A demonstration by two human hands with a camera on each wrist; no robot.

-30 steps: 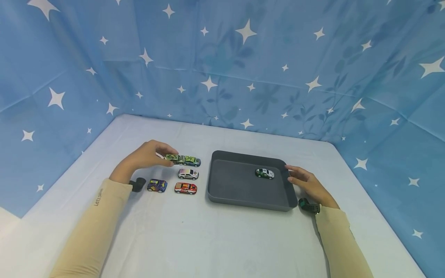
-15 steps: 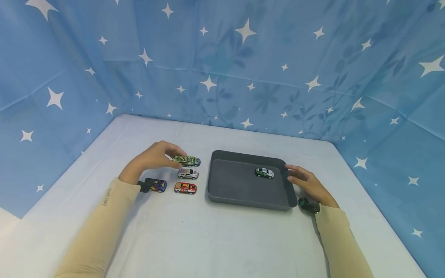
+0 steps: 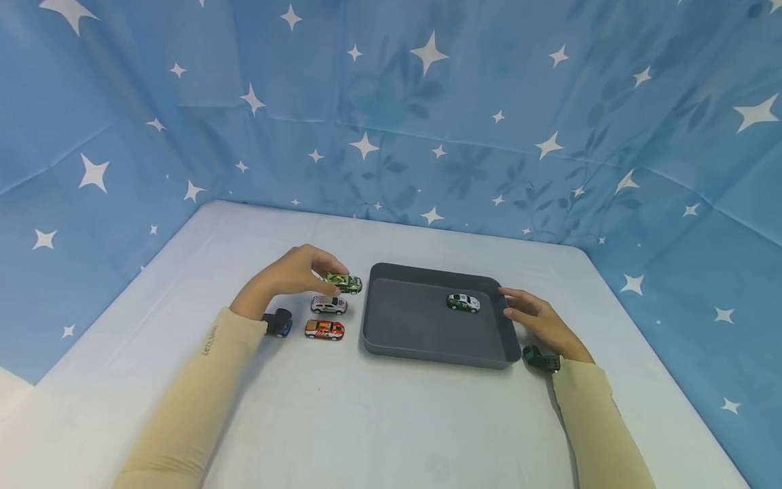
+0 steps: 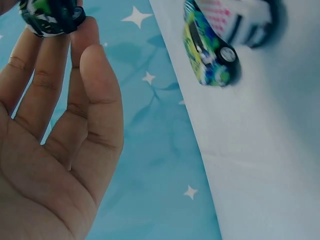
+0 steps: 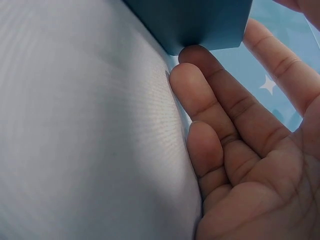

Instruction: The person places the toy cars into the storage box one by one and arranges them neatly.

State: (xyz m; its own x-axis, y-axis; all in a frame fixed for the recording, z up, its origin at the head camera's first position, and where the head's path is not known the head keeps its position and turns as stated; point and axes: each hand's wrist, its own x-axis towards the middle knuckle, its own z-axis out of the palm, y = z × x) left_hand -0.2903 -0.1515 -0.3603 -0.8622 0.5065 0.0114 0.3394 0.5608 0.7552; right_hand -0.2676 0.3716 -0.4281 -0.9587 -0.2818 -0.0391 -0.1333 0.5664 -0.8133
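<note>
My left hand [image 3: 298, 272] pinches a green camouflage toy car [image 3: 345, 282] between thumb and fingers, close to the tray's left wall. That car is partly cut off at the top of the left wrist view. A yellow-green toy car [image 4: 204, 47] stands on the table beside a white toy car [image 3: 328, 305]; the held car hides the yellow-green one in the head view. My right hand [image 3: 544, 326] touches the right wall of a dark grey tray [image 3: 427, 356], fingers loosely extended. Inside the tray sits a green-and-white toy car [image 3: 463, 303].
A red toy car [image 3: 324, 330] stands in front of the white one. A blue toy car [image 3: 283, 324] is partly covered by the left wrist camera. The white-covered table [image 3: 379, 428] is backed by a blue star-patterned cloth [image 3: 305, 102].
My left hand has moved right with the camouflage car, from behind the yellow-green car to over its place, nearer the tray. The right hand and tray have stayed put.
</note>
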